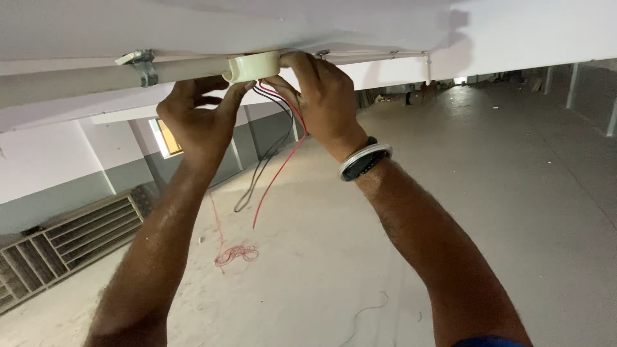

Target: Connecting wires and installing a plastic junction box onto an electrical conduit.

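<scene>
Head view, first speaker: Where is the round junction box sitting?

Second: Against the white ceiling, capping the pale conduit pipe. The right hand is pinching its smooth plastic rim; the left hand is curling fingertips under it.

First: Advice?

Second: Probably be keeping the red wire and black wires dangling free, unpinched.

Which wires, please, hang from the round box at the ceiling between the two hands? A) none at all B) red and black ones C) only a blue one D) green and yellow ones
B: red and black wires hang out of the round box, which both the left hand and the right hand touch.
</scene>
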